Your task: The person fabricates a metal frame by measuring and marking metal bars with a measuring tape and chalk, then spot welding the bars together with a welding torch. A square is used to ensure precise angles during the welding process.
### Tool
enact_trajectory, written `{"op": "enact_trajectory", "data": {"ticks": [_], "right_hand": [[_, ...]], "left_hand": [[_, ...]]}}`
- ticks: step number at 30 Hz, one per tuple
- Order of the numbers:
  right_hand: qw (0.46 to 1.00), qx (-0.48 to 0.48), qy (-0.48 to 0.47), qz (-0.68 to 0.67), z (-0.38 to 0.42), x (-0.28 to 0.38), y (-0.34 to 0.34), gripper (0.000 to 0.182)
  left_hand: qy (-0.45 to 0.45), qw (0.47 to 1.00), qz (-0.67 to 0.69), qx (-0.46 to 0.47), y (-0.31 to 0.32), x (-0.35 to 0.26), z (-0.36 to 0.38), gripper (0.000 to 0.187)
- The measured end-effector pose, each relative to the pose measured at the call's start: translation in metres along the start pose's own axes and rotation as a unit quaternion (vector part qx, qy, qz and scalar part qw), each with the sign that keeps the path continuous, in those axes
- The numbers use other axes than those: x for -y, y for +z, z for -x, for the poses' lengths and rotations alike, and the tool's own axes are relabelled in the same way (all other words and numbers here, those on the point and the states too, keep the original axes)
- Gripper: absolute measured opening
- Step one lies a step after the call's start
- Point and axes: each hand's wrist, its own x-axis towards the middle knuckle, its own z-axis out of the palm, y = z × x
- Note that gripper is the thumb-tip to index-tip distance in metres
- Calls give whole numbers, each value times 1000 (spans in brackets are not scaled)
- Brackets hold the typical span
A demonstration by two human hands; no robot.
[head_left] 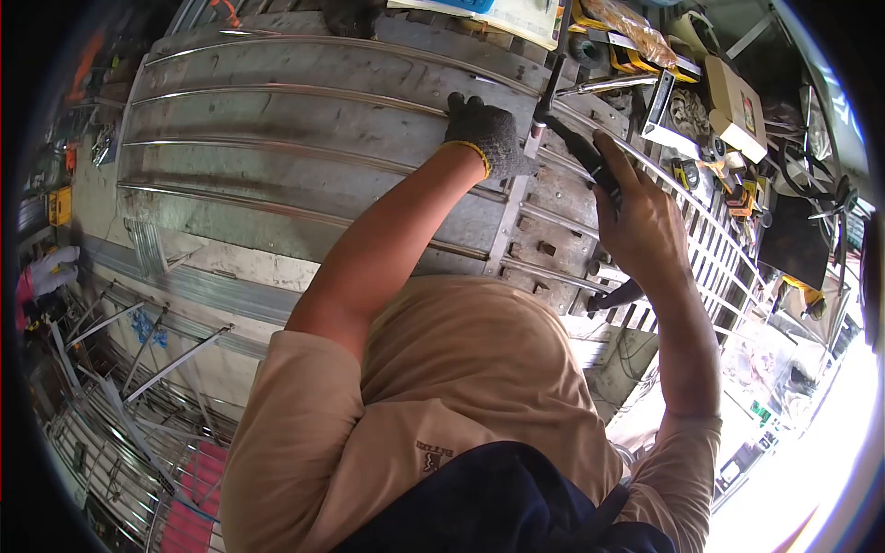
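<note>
My left hand [489, 138], in a dark grey glove with a yellow cuff edge, lies curled over a thin shiny metal rod [359, 96]. Its fingertips point toward the far side, and its heel is close to a flat metal bar [509, 221] that crosses the rods. In my bare right hand [650, 221] is a black TIG welding torch [583, 152], fingers wrapped around its handle. The torch's pinkish nozzle is right by the flat bar, just right of my glove. Below my right hand a black hose [616, 296] shows.
Several parallel rods lie across a metal bench top [221, 217]. On the right are a white slatted grille [705, 235], a cardboard box [735, 111] and cluttered tools. An open book [521, 20] sits at the far edge. Metal frames [120, 396] stand at lower left.
</note>
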Motion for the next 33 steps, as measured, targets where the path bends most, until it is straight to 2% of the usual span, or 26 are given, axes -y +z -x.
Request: {"op": "enact_trajectory", "data": {"ticks": [5, 7, 11, 12, 16, 17, 21, 23, 29, 31, 33], "right_hand": [[998, -51, 7, -39, 2, -8, 6, 70], [993, -66, 32, -94, 10, -21, 14, 70], [977, -104, 87, -166, 33, -35, 40, 69], [972, -127, 72, -184, 40, -42, 54, 69], [955, -135, 119, -236, 55, -47, 82, 70], [947, -194, 76, -245, 56, -55, 102, 70], [938, -168, 111, -281, 68, -54, 121, 70], [925, -225, 83, -295, 69, -54, 133, 71], [929, -151, 134, -311, 76, -56, 140, 73], [927, -155, 127, -317, 76, -57, 146, 74], [926, -161, 121, -320, 76, -56, 149, 75]], "left_hand": [[-15, 1000, -5, 5, 5, 1, -9, 86], [-21, 999, -29, 5, 5, -2, -10, 88], [-8, 999, -41, -31, 5, 0, -6, 92], [-6, 998, -47, -36, 9, 1, -9, 92], [-2, 995, -75, -59, 11, -3, -8, 92], [0, 995, -81, -63, 10, -4, -8, 92], [0, 995, -95, 7, -2, -12, -10, 87], [-4, 995, -104, 8, -2, -14, -11, 86], [-10, 995, -101, 16, 0, -16, -13, 91], [-24, 994, -101, 33, -2, -19, -13, 93], [-18, 994, -107, -2, 0, -21, -10, 88]]}}
